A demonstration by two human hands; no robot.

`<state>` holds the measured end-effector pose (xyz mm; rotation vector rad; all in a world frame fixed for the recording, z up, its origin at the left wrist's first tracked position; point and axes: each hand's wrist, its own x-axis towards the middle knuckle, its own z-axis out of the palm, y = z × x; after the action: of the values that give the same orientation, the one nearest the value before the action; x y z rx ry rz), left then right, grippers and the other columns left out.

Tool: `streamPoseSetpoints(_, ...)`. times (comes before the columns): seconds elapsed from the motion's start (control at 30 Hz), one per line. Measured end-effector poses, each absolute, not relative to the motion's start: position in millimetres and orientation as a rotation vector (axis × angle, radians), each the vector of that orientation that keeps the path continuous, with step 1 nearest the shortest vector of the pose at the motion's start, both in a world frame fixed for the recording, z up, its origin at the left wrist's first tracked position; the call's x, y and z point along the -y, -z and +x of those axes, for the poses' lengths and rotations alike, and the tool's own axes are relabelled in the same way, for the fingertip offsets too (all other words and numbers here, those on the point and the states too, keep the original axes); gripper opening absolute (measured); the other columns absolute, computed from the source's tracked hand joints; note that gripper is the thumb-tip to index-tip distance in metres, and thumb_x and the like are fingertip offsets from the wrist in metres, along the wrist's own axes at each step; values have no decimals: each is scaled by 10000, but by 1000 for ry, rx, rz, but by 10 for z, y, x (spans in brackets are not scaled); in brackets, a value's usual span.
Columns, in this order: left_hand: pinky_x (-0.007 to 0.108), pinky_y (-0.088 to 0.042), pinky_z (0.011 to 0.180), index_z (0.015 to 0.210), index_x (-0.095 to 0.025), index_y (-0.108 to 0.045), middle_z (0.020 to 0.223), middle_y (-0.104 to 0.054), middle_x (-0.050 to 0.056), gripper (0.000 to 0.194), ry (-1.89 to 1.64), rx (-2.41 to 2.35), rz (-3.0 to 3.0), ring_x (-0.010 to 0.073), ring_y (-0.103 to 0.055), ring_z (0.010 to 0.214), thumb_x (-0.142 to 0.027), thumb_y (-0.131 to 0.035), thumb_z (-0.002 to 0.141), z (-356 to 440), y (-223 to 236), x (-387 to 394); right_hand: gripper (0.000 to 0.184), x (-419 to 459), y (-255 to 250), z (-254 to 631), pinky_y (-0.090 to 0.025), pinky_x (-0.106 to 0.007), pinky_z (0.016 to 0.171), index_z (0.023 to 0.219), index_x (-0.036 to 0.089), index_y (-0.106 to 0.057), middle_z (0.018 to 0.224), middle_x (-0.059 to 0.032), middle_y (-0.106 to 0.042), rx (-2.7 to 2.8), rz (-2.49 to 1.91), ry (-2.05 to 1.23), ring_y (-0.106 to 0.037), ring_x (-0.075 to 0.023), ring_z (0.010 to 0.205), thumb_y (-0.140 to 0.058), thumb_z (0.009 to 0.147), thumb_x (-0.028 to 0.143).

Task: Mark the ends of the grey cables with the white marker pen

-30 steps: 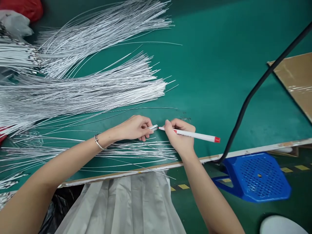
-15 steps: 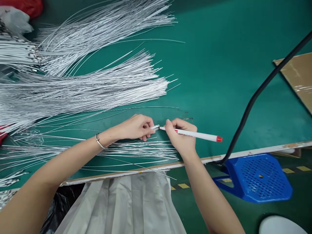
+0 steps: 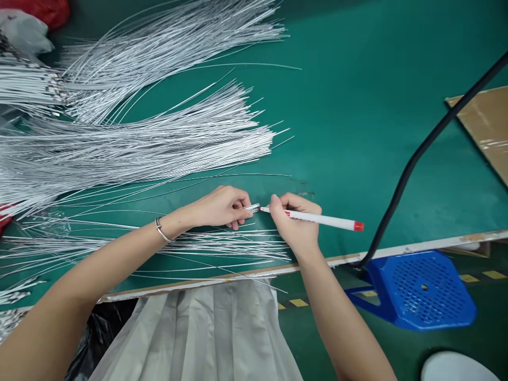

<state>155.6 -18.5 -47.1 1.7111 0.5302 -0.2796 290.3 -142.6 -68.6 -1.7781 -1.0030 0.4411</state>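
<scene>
My left hand (image 3: pixel 229 207) is closed in a pinch around a small bunch of thin wires (image 3: pixel 253 208), whose ends poke out past the fingertips. My right hand (image 3: pixel 297 219) grips a white marker pen (image 3: pixel 325 219) with a red end cap. Its red tip points left and meets the wire ends, or is very close to them. Below my left hand, loose silvery wires (image 3: pixel 238 244) lie along the table's near edge. Part of the held bunch is hidden under my left hand and forearm.
Large bundles of wires (image 3: pixel 166 140) spread over the green table (image 3: pixel 377 116) at left, with another bundle (image 3: pixel 178 47) farther back. A black cable (image 3: pixel 413 159) arches across the right side. A blue plastic stool (image 3: pixel 424 291) and cardboard (image 3: pixel 484 121) are at right.
The marker's rear end has shifted very slightly to the right. Both hands keep nearly the same place and hold.
</scene>
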Motion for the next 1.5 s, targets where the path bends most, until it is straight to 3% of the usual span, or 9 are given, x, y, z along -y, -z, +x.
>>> streamPoseSetpoints(0.3,217,-551,520,837,-127,-577,705,-666,51,225,277,-533,1668,135,-659,620,-352,-572,847,1547,471,175,287,1488,708,2960,-302,-240,412,489,186,-553,421,33,-484,650,-1639,-309,-394,-94,392,-561,769,253)
streamPoseSetpoints(0.67,205,-544,527,846,-121,-586,717,-658,54,265,279,-543,1629,123,-651,625,-385,-573,849,1541,478,165,292,1517,776,3041,-288,-252,428,510,188,-545,416,39,-461,515,-1566,-225,-394,-101,398,-575,779,297)
streamPoseSetpoints(0.93,211,-541,527,869,-112,-588,725,-670,66,312,277,-539,1638,129,-654,625,-423,-565,849,1543,482,165,293,1470,665,2940,-302,-228,430,501,170,-569,426,40,-474,762,-1616,-396,-398,-88,415,-566,778,265)
streamPoseSetpoints(1.1,213,-535,503,859,-109,-594,722,-678,78,339,309,-552,1656,131,-648,584,-446,-593,823,1580,452,156,334,1415,676,2891,-271,-221,440,465,171,-506,417,60,-379,920,-1687,-483,-321,-72,424,-553,779,272)
streamPoseSetpoints(1.5,205,-538,496,811,-117,-582,688,-664,61,253,298,-538,1653,134,-656,596,-367,-572,849,1586,476,159,343,1417,712,2890,-262,-225,455,476,177,-462,434,66,-339,980,-1741,-469,-299,-71,438,-555,789,284)
